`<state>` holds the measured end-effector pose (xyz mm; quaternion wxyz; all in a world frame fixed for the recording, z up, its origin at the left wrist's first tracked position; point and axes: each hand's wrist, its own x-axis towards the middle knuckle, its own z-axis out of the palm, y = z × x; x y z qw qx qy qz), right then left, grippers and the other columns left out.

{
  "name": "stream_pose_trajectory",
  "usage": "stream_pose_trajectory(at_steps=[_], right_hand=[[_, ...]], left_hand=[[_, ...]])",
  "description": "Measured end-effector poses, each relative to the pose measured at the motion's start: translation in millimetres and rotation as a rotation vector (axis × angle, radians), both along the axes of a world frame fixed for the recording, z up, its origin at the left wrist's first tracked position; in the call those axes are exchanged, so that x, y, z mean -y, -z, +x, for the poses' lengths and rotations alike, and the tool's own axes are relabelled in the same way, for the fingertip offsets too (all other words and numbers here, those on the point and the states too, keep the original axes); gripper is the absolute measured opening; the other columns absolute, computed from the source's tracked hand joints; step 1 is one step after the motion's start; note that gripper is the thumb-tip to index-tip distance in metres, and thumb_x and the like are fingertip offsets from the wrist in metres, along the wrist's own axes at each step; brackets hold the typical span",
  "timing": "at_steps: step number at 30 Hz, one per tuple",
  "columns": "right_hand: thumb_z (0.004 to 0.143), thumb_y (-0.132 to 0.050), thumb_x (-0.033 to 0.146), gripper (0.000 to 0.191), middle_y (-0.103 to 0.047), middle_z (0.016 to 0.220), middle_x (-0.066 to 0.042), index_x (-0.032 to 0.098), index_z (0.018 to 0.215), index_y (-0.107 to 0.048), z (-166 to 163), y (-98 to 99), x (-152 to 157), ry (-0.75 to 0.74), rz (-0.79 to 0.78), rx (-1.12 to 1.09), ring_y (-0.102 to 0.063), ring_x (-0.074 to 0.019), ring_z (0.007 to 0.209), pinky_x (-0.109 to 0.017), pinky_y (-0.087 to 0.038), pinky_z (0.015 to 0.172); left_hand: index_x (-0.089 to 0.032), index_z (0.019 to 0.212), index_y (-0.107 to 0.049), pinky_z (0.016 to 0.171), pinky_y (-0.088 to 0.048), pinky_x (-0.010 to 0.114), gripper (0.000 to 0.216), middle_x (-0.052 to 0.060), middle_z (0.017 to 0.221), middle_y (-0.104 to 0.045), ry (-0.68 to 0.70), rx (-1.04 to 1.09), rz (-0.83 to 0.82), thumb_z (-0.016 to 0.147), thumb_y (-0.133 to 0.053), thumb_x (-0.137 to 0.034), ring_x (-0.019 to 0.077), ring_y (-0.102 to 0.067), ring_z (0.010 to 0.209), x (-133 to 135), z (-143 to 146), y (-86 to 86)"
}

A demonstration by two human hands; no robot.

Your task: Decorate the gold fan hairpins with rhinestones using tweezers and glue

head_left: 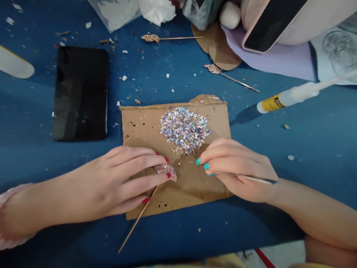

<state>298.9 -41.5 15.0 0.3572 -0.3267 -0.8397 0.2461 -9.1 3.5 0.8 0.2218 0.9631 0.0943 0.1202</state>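
Note:
A hair stick with a sparkling pink stone-covered head lies on a cardboard sheet, its thin gold shaft reaching down past the near edge. My left hand holds its head down under the fingers. In my right hand, a thin pointed metal tool is pinched between thumb and fingers. The tool's fine tip points left, a little apart from the stone-covered head. Just above both hands, a pile of small glittering rhinestones is spread on the cardboard.
Two more gold hair sticks, one at the back and another to its right, lie on the blue table. A black tablet-like device is at left. A glue tube stands at right. Behind are plastic bags and a phone.

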Motion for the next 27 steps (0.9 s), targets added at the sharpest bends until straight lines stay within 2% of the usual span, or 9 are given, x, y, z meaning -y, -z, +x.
stream_pose_trajectory(at_steps=[8, 22, 27], right_hand=[[0.094, -0.053, 0.002, 0.021, -0.076, 0.091, -0.007, 0.021, 0.1, -0.06, -1.1, 1.2, -0.8, -0.081, -0.001, 0.052, -0.072, -0.0155, 0.082, -0.032, -0.061, 0.072], [0.095, -0.06, 0.006, 0.012, -0.075, 0.087, -0.008, 0.017, 0.096, -0.061, -3.5, 2.6, -0.3, -0.034, 0.004, 0.015, -0.071, -0.0158, 0.079, -0.034, -0.061, 0.071], [0.094, -0.056, 0.002, 0.017, -0.075, 0.089, -0.008, 0.018, 0.098, -0.06, -2.3, 2.5, 0.4, -0.069, 0.017, 0.047, -0.072, -0.0159, 0.083, -0.032, -0.06, 0.075]], left_hand=[[-0.02, 0.146, -0.054, 0.118, -0.041, 0.037, 0.041, 0.008, 0.14, -0.063, -0.031, -0.018, -0.03, 0.107, -0.048, -0.026, 0.025, -0.054, 0.132, 1.5, -0.2, -1.6], [-0.019, 0.149, -0.05, 0.116, -0.042, 0.04, 0.044, 0.008, 0.142, -0.062, -0.02, -0.033, -0.005, 0.107, -0.046, -0.029, 0.0271, -0.053, 0.134, 1.5, -0.9, 0.4], [-0.017, 0.149, -0.05, 0.119, -0.034, 0.038, 0.042, 0.008, 0.145, -0.06, -0.022, -0.04, -0.022, 0.108, -0.044, -0.027, 0.0251, -0.05, 0.136, 2.0, 0.6, -0.3]])
